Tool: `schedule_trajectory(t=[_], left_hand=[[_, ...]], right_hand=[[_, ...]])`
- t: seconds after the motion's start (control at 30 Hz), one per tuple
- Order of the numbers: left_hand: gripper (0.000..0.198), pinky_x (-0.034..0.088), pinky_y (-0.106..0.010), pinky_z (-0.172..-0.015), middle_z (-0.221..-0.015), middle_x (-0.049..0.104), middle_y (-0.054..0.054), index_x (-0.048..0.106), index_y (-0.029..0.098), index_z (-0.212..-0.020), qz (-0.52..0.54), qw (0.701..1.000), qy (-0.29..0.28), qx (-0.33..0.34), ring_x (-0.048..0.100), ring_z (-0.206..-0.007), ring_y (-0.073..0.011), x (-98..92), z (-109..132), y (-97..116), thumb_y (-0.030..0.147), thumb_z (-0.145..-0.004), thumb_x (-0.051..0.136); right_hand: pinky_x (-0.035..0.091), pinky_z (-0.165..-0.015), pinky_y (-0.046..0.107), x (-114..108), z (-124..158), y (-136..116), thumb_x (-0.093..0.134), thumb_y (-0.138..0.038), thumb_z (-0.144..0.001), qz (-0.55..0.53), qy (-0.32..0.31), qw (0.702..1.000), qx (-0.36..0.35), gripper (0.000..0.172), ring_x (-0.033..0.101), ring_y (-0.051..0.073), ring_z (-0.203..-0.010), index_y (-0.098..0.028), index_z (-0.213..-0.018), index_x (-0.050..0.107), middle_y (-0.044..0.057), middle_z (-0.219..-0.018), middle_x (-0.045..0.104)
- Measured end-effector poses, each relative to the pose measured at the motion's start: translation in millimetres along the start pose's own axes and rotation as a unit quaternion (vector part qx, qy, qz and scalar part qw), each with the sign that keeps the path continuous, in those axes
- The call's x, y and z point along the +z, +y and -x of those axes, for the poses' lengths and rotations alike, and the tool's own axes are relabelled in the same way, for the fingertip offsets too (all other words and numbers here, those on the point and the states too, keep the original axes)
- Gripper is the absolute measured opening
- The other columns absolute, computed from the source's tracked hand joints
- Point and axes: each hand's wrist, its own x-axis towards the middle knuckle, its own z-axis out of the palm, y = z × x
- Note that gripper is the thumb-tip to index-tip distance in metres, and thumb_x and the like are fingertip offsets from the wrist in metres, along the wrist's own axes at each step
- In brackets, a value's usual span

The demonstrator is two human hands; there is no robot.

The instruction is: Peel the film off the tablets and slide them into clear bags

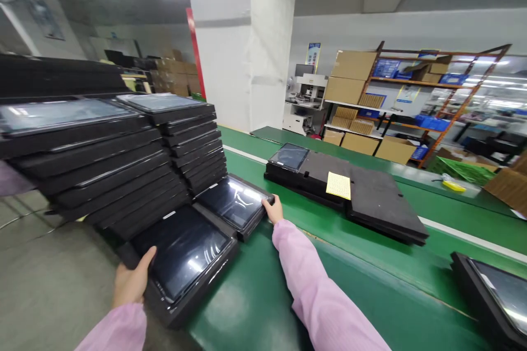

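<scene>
A long black foam tray (193,307) lies on the edge of the green conveyor belt (263,307) and holds two glossy display screens, the near screen (181,249) and the far screen (233,200). My left hand (132,279) grips the tray's near left edge, thumb resting on the frame beside the near screen. My right hand (274,211) grips the tray's far right corner, fingers curled round it. Both arms wear pink sleeves.
Tall stacks of the same black trays (123,164) rise just left of and behind the tray. Further along the belt lie flat black foam trays (370,197) with a yellow sheet (338,185) on them and one screen (289,156). Another tray (494,299) sits at bottom right. Shelves with cardboard boxes (370,98) stand behind.
</scene>
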Motion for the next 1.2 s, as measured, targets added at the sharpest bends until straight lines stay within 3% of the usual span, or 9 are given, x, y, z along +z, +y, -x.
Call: schedule_trajectory(t=[0.13,0.33,0.47,0.57,0.8,0.9,1.03,1.1,1.2], left_hand=[[0.063,0.050,-0.047,-0.102,-0.114,0.070,-0.023,0.063,0.009,-0.105,0.026,0.996,-0.051,-0.063,0.064,-0.115,-0.0390,-1.0,22,17,0.054,-0.062,0.065],[0.062,0.049,-0.044,-0.103,-0.121,0.070,-0.015,0.061,0.014,-0.117,0.037,0.985,-0.167,0.000,0.064,-0.117,-0.0343,17.6,55,19,0.052,-0.069,0.059],[0.065,0.045,-0.041,-0.107,-0.132,0.066,-0.013,0.058,0.016,-0.127,0.048,0.956,-0.286,0.039,0.061,-0.123,-0.0319,52.9,82,30,0.051,-0.072,0.061],[0.069,0.044,-0.040,-0.109,-0.134,0.065,-0.011,0.054,0.017,-0.133,0.047,0.923,-0.374,0.078,0.060,-0.125,-0.0299,91.7,105,44,0.047,-0.072,0.063],[0.077,0.042,-0.038,-0.111,-0.139,0.062,-0.010,0.051,0.016,-0.138,0.047,0.818,-0.550,0.161,0.056,-0.131,-0.0286,160.9,157,71,0.048,-0.069,0.062],[0.086,0.039,-0.039,-0.114,-0.147,0.054,-0.014,0.043,0.012,-0.144,0.029,0.796,-0.583,0.161,0.052,-0.134,-0.0294,162.9,165,70,0.050,-0.069,0.061],[0.086,0.032,-0.038,-0.119,-0.156,0.042,-0.014,0.034,0.013,-0.151,-0.027,0.798,-0.583,0.151,0.042,-0.143,-0.0276,144.8,160,51,0.055,-0.077,0.053],[0.087,0.032,-0.041,-0.119,-0.159,0.037,-0.016,0.028,0.012,-0.153,-0.068,0.796,-0.580,0.160,0.039,-0.144,-0.0284,127.6,155,33,0.056,-0.081,0.050],[0.083,0.037,-0.046,-0.116,-0.160,0.035,-0.014,0.027,0.021,-0.155,-0.118,0.780,-0.559,0.256,0.039,-0.143,-0.0312,93.4,149,4,0.054,-0.084,0.054]], right_hand=[[0.056,-0.088,0.044,-34,28,13,0.062,-0.033,-0.096,0.020,0.034,0.999,0.004,0.029,0.065,0.023,-0.103,-0.017,-0.120,0.061,0.009,-0.122,0.063],[0.054,-0.084,0.040,-138,102,50,0.065,-0.043,-0.091,0.057,0.134,0.989,0.035,0.031,0.066,0.020,-0.091,-0.015,-0.105,0.063,0.006,-0.103,0.067],[0.051,-0.082,0.038,-220,172,62,0.069,-0.066,-0.066,0.099,0.220,0.968,0.065,0.056,0.065,0.027,-0.091,-0.020,-0.096,0.057,0.006,-0.091,0.069],[0.049,-0.081,0.037,-270,226,62,0.065,-0.068,-0.065,0.133,0.288,0.943,0.097,0.057,0.064,0.027,-0.091,-0.022,-0.097,0.054,0.006,-0.093,0.068],[0.050,-0.089,0.040,-322,325,43,0.058,-0.064,-0.070,0.158,0.383,0.894,0.169,0.058,0.062,0.033,-0.109,-0.019,-0.106,0.060,0.011,-0.113,0.068],[0.050,-0.093,0.042,-334,345,32,0.062,-0.067,-0.061,0.143,0.371,0.889,0.228,0.064,0.060,0.037,-0.117,-0.018,-0.102,0.067,0.013,-0.116,0.071],[0.056,-0.079,0.043,-351,343,13,0.066,-0.071,-0.054,0.207,0.301,0.888,0.281,0.065,0.069,0.036,-0.093,-0.018,-0.092,0.073,0.012,-0.099,0.076],[0.057,-0.079,0.046,-355,325,0,0.067,-0.069,-0.058,0.294,0.268,0.887,0.234,0.067,0.070,0.034,-0.086,-0.019,-0.103,0.073,0.012,-0.105,0.074],[0.051,-0.097,0.050,-346,276,-22,0.060,-0.058,-0.077,0.430,0.185,0.882,0.058,0.062,0.065,0.034,-0.110,-0.018,-0.123,0.066,0.015,-0.120,0.069]])
